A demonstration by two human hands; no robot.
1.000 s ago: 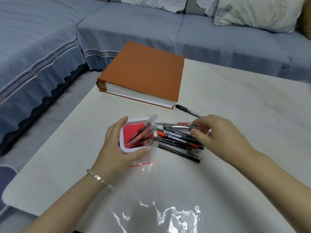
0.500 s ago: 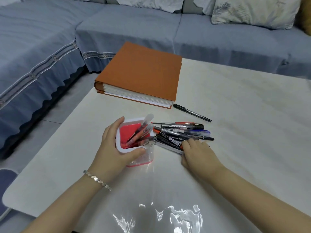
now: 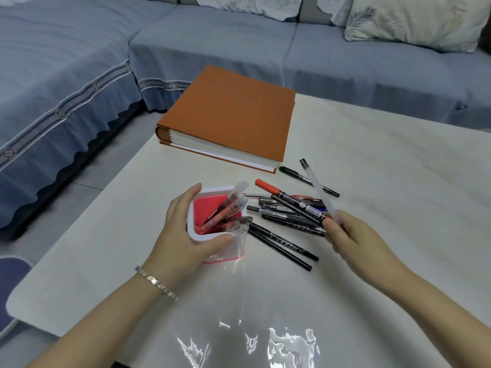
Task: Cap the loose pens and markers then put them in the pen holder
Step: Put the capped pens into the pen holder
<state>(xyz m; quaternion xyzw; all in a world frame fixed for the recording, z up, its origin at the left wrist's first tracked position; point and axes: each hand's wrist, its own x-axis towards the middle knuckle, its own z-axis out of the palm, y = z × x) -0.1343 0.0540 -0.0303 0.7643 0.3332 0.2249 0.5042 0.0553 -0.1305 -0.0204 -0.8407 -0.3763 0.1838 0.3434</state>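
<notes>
Domestic living room. An L-shaped sofa (image 3: 212,49) runs along the far and left sides, dressed in blue-grey fitted covers with a pale patterned trim band (image 3: 66,102) and a scalloped hem. Loose cushions (image 3: 414,19) with a leaf print lean against the sofa back. A low pale surface (image 3: 385,168) with rounded corners stands just in front of the seating. A thick orange-bound album (image 3: 233,112) lies on it. Grey tiled floor (image 3: 87,166) shows between sofa and surface.

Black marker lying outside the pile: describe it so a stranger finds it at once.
Find the orange book on the table. Off its near right corner lies the black marker. It alone lies outside the pen pile, nearest the book.
</notes>
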